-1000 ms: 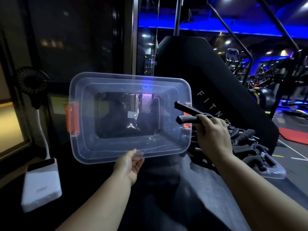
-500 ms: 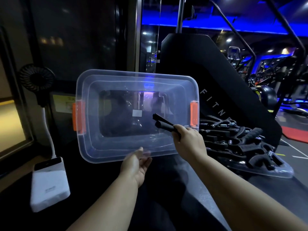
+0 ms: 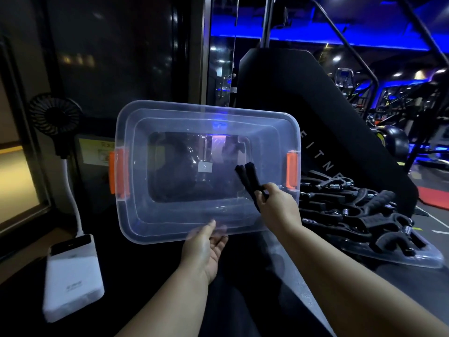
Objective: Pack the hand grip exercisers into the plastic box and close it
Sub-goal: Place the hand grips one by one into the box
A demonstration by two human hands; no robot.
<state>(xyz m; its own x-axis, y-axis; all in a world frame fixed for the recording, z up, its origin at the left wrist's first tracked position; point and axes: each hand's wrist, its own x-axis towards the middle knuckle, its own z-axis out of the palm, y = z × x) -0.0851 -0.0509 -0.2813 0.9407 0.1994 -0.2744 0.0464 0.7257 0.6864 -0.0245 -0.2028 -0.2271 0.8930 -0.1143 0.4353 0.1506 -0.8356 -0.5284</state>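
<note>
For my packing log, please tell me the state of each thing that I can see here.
plastic box: open, tipped toward the camera
left hand: grips the box's near rim
right hand: pinches the held exerciser
held exerciser: handles together, inside the box mouth
lid: off, lying flat under the pile
pile of exercisers: unpacked, resting on the lid
orange latches: unfastened
fan: cannot tell whether it runs

spring of exerciser [image 3: 245,176] behind right hand [image 3: 279,206]

The left hand [image 3: 206,249] grips the near rim of the tilted plastic box [image 3: 136,215]. The right hand [image 3: 279,205] holds a black hand grip exerciser [image 3: 245,176] inside its opening. More exercisers [image 3: 352,207] lie piled on the lid [image 3: 413,259].
</note>
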